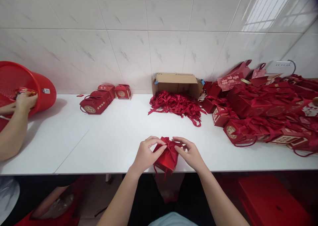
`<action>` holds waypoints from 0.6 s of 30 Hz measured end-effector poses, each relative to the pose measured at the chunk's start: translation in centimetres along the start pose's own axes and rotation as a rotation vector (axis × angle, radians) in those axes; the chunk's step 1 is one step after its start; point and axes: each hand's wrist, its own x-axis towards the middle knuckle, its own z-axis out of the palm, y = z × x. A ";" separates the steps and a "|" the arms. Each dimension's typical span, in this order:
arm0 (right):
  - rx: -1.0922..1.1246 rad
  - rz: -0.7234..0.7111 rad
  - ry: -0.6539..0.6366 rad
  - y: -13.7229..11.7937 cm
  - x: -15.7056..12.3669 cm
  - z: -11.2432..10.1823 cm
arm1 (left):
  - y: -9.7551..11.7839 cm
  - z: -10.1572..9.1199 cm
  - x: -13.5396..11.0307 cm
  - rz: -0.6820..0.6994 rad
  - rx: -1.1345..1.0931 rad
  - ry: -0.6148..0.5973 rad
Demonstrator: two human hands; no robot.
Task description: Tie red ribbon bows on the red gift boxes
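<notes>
A small red gift box (165, 160) stands near the table's front edge, right before me. On its top sits a dark red ribbon bow (171, 147). My left hand (148, 153) pinches the bow's left side between thumb and forefinger. From the right, my right hand (190, 153) has thumb and fingers closed around the bow's other loop. A thin red cord hangs off the box's lower left. Beyond the box, a heap of loose red ribbons (175, 103) spills from an open cardboard box (177, 77) lying against the wall.
Finished-looking red boxes with ribbons (263, 113) are piled on the right. Several red boxes (98, 100) stand at the back left. At far left, another person's hand (26, 102) reaches into a red plastic basket (46, 90). The white table's edge (99, 173) runs close before me.
</notes>
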 end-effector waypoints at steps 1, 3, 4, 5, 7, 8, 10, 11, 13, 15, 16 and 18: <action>-0.010 -0.003 -0.004 0.0 0.0 -0.1 | 0.2 0.1 -0.1 -0.014 0.010 0.002; -0.051 -0.024 0.032 -0.3 -0.1 -0.4 | 0.3 0.3 -0.4 -0.028 0.018 0.018; -0.087 -0.041 0.061 -0.5 -0.3 -0.5 | 0.2 0.5 -0.4 -0.031 0.014 0.030; -0.128 -0.058 0.089 -0.8 -0.6 -0.8 | 0.1 0.7 -0.5 -0.033 0.007 0.042; -0.205 -0.071 0.083 -1.9 -1.4 -1.5 | -0.3 1.1 -0.5 -0.032 -0.010 0.058; -0.233 -0.061 0.024 -2.5 -1.8 -2.0 | -0.5 1.3 -0.4 -0.029 -0.018 0.061; -0.272 -0.029 -0.176 -3.8 -2.5 -3.0 | -0.8 1.5 -0.2 -0.017 -0.037 0.055; -0.289 -0.018 -0.275 -4.4 -2.6 -3.4 | -0.9 1.5 -0.1 -0.010 -0.049 0.044; -0.314 -0.018 -0.343 -5.2 -2.2 -3.8 | -1.1 1.5 0.2 -0.002 -0.086 0.010; -0.309 -0.042 -0.274 -5.3 -1.1 -3.6 | -1.0 1.3 0.5 -0.007 -0.129 -0.044; -0.294 -0.063 -0.246 -5.2 -0.4 -3.4 | -1.0 1.2 0.7 -0.014 -0.147 -0.076; -0.267 -0.119 -0.244 -4.8 0.9 -2.7 | -0.8 0.9 1.0 -0.029 -0.168 -0.136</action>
